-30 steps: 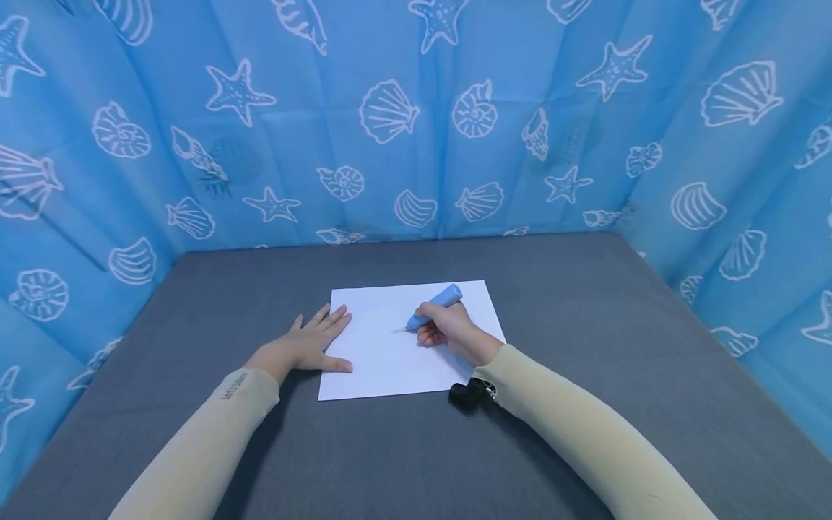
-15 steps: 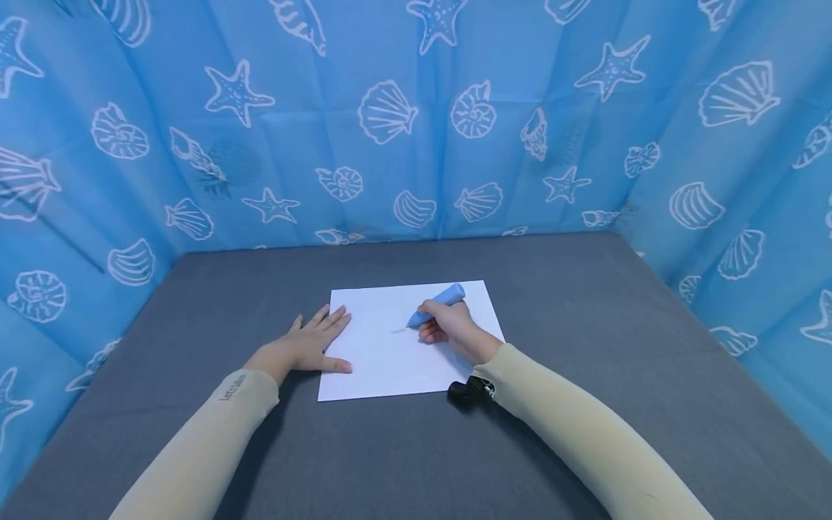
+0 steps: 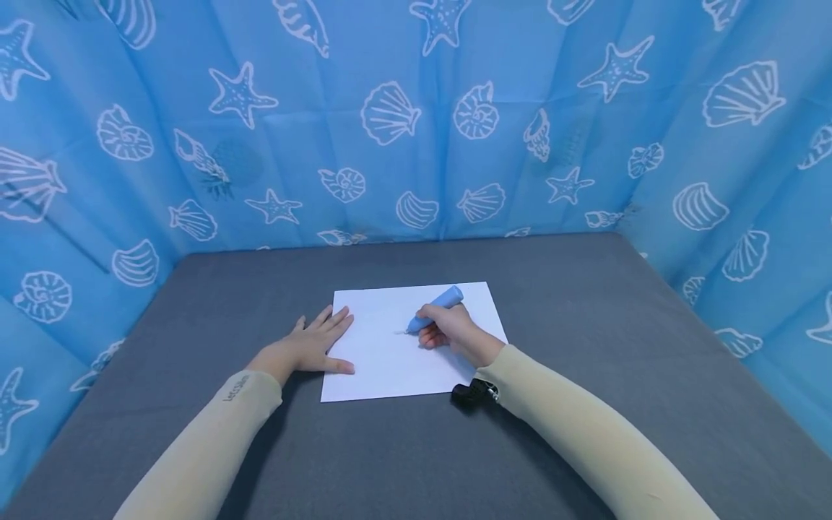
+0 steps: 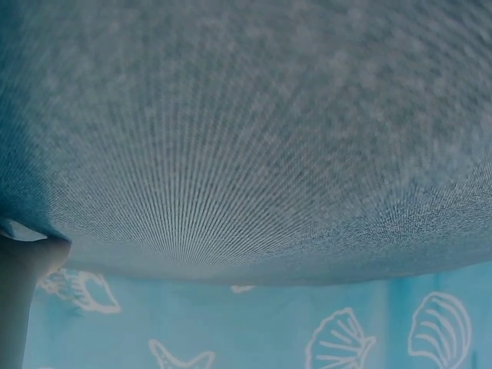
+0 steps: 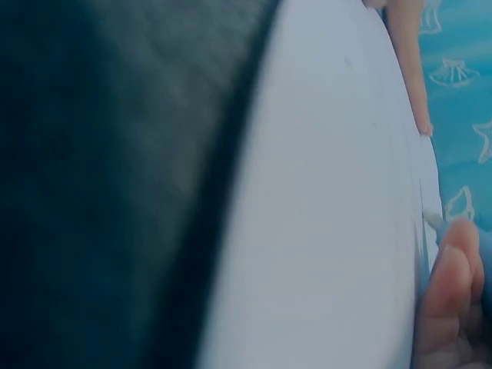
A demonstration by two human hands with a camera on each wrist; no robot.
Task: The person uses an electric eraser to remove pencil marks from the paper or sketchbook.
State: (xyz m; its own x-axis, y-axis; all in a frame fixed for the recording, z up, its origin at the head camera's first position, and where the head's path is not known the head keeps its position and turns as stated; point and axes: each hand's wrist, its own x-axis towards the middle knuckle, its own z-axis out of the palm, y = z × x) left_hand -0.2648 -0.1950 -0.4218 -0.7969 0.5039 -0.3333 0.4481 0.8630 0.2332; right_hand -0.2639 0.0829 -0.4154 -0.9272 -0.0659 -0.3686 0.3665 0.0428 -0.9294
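Observation:
A white sheet of paper [image 3: 377, 372] lies flat in the middle of the head view. My left hand [image 3: 307, 352] rests with spread fingers over its left edge, thumb on the paper. My right hand [image 3: 455, 334] grips a thick light-blue pen [image 3: 447, 297], tilted, its narrow tip at the sheet's middle. A short faint line [image 3: 399, 332] shows just left of that tip. In the right wrist view, curled right fingers [image 5: 450, 288] and the tip appear at the right edge, with the left hand [image 5: 407, 61] beyond. The left wrist view catches only a sliver of hand [image 4: 34, 265].
Dark grey cloth covers the table [image 3: 364, 462] around the paper. A blue curtain [image 3: 416, 166] with white shells and starfish hangs behind and along both sides. Under the right wrist sits a small black camera [image 3: 469, 396], close to the paper's front edge.
The pen tip has shifted slightly right and away, then back left and nearer, beside the faint line. My left hand has kept its place on the paper.

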